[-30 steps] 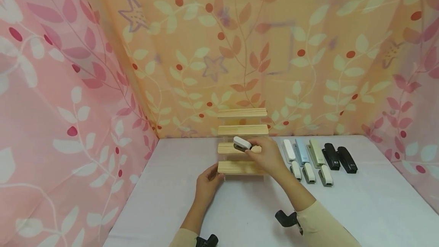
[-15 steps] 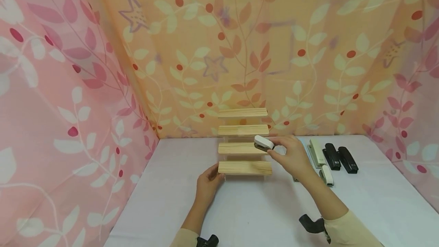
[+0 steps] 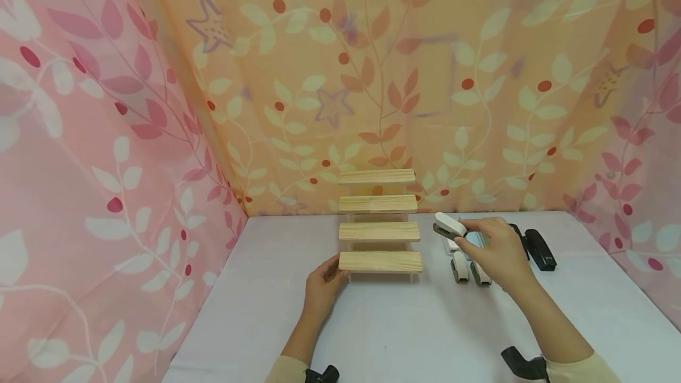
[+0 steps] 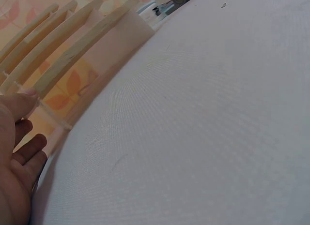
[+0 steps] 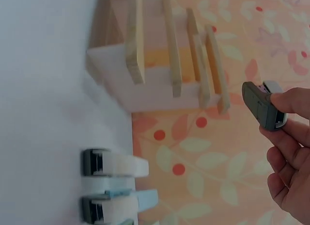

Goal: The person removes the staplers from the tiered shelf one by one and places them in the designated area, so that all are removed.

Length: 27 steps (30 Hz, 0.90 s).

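Observation:
In the head view my right hand (image 3: 497,250) pinches a small white stapler (image 3: 451,224) by its rear end, above a group of staplers right of the stand. The right wrist view shows the dark base of this held stapler (image 5: 260,106) between thumb and fingers. A tiered display stand (image 3: 380,261) with several pale wooden steps stands mid-table. My left hand (image 3: 323,283) grips the left end of its lowest step. In the left wrist view the thumb side of that hand meets the wooden edge (image 4: 53,77), with the other fingers curled below.
Small white staplers (image 3: 460,267) lie beneath the right hand, which partly hides a blue stapler (image 3: 474,239) and others behind it. A black stapler (image 3: 540,250) lies farther right. Patterned curtain (image 3: 298,75) encloses the white table (image 3: 255,288) at the back and sides.
My right hand has carried the small white stapler rightward, from in front of the stand's steps to above the staplers. The left hand stays on the stand.

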Available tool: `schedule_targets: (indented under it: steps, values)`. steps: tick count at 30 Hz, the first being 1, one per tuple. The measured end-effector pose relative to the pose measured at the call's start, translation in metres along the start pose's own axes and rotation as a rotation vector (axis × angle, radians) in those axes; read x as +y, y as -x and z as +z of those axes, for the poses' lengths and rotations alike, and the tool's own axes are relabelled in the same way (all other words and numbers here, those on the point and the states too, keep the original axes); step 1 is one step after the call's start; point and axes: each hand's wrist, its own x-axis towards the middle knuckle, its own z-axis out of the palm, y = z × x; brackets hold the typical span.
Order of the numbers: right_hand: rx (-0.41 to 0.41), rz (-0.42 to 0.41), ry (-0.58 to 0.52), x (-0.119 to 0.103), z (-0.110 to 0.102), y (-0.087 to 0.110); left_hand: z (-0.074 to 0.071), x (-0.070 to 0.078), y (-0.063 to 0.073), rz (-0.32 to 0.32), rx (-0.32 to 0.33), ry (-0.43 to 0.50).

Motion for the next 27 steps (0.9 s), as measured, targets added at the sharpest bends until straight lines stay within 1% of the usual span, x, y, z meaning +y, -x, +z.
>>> schedule_targets:
  steps: [4, 9, 13, 15, 19, 22, 27]
  values:
    - [0.008, 0.036, 0.016, 0.011, -0.014, 0.008, 0.0, 0.001, 0.001, 0.002, -0.004, 0.008]
    - [-0.018, 0.1, 0.039, 0.024, -0.032, 0.018, 0.0, 0.001, 0.0, -0.002, -0.006, 0.011]
    - [-0.015, 0.129, 0.07, 0.036, -0.042, 0.026, -0.001, 0.0, 0.0, 0.006, -0.004, 0.023]
    - [-0.006, 0.137, 0.082, 0.043, -0.046, 0.03, -0.001, 0.001, 0.0, 0.02, -0.004, 0.023]
    - [0.002, 0.161, 0.099, 0.057, -0.053, 0.038, -0.001, 0.002, 0.002, 0.028, -0.001, 0.013]
    - [0.001, 0.186, 0.105, 0.066, -0.056, 0.044, -0.001, 0.003, 0.003, 0.011, -0.004, 0.013]
    - [0.001, 0.235, 0.14, 0.081, -0.058, 0.051, -0.001, 0.003, 0.002, 0.004, -0.005, 0.021]
